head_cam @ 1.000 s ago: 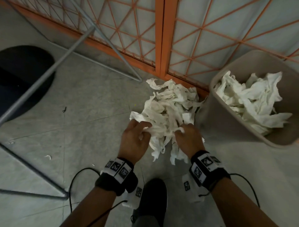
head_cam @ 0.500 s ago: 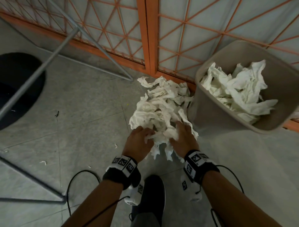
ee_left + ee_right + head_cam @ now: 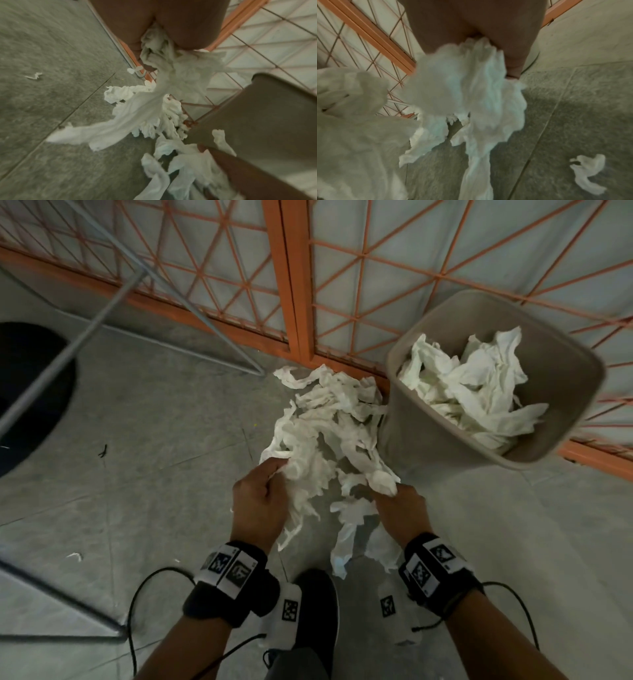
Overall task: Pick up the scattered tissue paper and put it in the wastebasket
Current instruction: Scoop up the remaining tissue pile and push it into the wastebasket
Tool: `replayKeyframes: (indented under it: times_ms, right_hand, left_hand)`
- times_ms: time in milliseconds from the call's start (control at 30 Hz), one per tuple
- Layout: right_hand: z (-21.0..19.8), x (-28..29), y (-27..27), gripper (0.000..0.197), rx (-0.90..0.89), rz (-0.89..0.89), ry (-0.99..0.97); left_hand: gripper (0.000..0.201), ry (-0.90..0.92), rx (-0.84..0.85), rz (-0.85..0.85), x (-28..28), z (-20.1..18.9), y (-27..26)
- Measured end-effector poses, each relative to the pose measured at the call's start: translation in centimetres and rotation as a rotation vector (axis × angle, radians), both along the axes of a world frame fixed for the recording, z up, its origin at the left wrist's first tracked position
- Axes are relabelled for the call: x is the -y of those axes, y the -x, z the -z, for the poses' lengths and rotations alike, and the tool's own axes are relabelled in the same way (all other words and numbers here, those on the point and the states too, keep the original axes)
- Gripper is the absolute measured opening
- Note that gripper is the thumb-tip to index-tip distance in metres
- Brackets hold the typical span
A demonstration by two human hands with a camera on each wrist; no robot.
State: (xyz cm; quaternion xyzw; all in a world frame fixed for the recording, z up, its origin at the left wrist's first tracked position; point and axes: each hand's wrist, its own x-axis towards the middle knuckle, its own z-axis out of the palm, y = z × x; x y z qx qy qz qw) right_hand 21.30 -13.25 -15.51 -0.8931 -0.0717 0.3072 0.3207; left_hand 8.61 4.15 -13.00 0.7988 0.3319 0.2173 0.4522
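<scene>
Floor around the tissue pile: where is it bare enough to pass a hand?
Bare floor lies left of the tissue pile, out to the chair legs. Crowded: pile against wastebasket and orange screen; both the left hand and the right hand grip tissue.

Both forearms are bare, and each wrist carries a black strap with white blocks printed with black square markers; the right wrist's band matches it. Under each band hangs a white camera housing bearing one more black-and-white marker, and a thin black cable loops away from each wrist. Below is a black shoe and a grey trouser leg.
</scene>
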Motion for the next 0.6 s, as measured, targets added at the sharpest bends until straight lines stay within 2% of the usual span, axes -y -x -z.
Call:
replayKeyframes:
  times_ms: [67,133,233,300,333,400,467,533,600]
  right_hand:
    - [0.6,0.6,0.3,0.028,0.042,0.060,-0.065]
    - [1.4,1.1,0.8,0.046,0.043,0.008,-0.105]
    - [2.3,1.3,1.9,0.073,-0.036,-0.227,-0.006]
    - [3.3,1.2,2.8,0.072,-0.042,-0.390,0.078]
    - [4.0,1.3,3.3,0.071,-0.022,-0.440,0.125]
    - [4.9,1.3,4.1,0.064,0.054,-0.453,0.187]
    - [5.5,1.3,4.2,0.047,0.090,-0.434,0.188]
    - [5.6,1.4,4.4,0.033,0.082,-0.405,0.141]
    - [5.3,1.5,4.4,0.025,0.095,-0.300,0.045]
  left_hand:
    - [0.026,-0.012,-0.059,0.069,0.7,0.4,-0.6]
    - [0.025,-0.076,-0.229,0.157,1.3,1.9,-1.4]
    - [0.053,-0.136,-0.547,0.342,1.9,4.9,-1.8]
    - [0.059,-0.150,-0.688,0.472,2.5,6.4,-1.9]
    - [0.056,-0.171,-0.724,0.516,2.8,7.0,-1.8]
    - [0.044,-0.231,-0.711,0.563,3.4,7.7,-1.7]
    - [0.035,-0.235,-0.678,0.556,3.8,7.6,-1.5]
    - [0.036,-0.190,-0.609,0.528,4.4,6.9,-1.4]
    - [0.040,-0.205,-0.501,0.510,4.9,5.8,-1.9]
